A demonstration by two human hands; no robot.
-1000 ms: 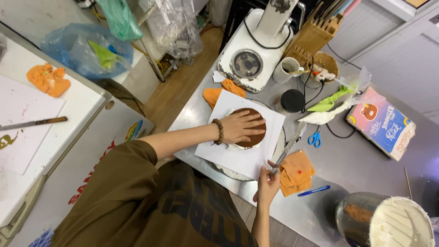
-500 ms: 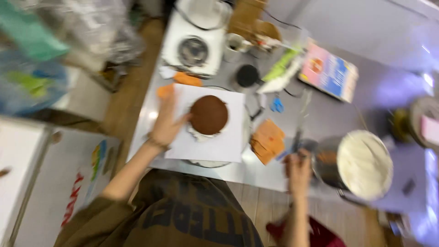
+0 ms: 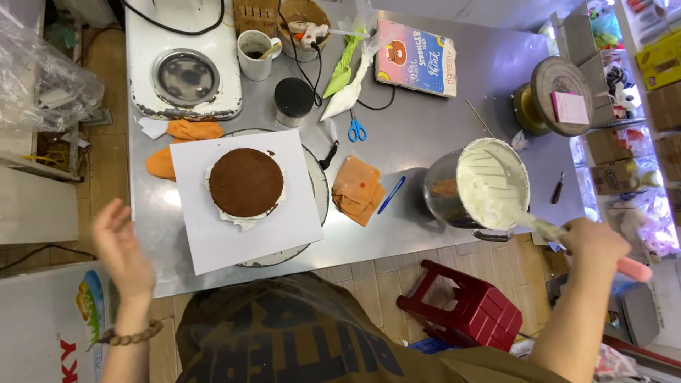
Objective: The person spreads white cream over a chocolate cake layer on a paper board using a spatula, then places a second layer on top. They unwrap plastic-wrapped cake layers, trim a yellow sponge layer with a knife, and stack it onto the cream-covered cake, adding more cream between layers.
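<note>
A steel worktable (image 3: 418, 106) fills the middle of the view, above a wooden floor where a red plastic stool (image 3: 464, 305) stands near the person's right side. At the far left of the table sits a white hotplate (image 3: 184, 71), with a mug (image 3: 255, 53) and a black-lidded jar (image 3: 293, 99) just beside it.

A metal pot (image 3: 450, 195) stands at the right near edge, nearly full of white cream (image 3: 489, 181). The right hand (image 3: 596, 245) is closed around the pink handle of a spatula (image 3: 528, 223), whose blade lies in the cream. The left hand (image 3: 124, 245) hangs open and holds nothing, fingers spread, off the table's left near corner.

The brown cake layer (image 3: 245, 181), with cream showing at its rim, rests on a white paper sheet (image 3: 241, 202) over a turntable (image 3: 319, 188). An orange cloth (image 3: 358, 188) and a blue pen (image 3: 391, 193) lie between the cake and the pot, with blue scissors (image 3: 357, 129) farther back. The near edge between paper and pot is bare steel.
</note>
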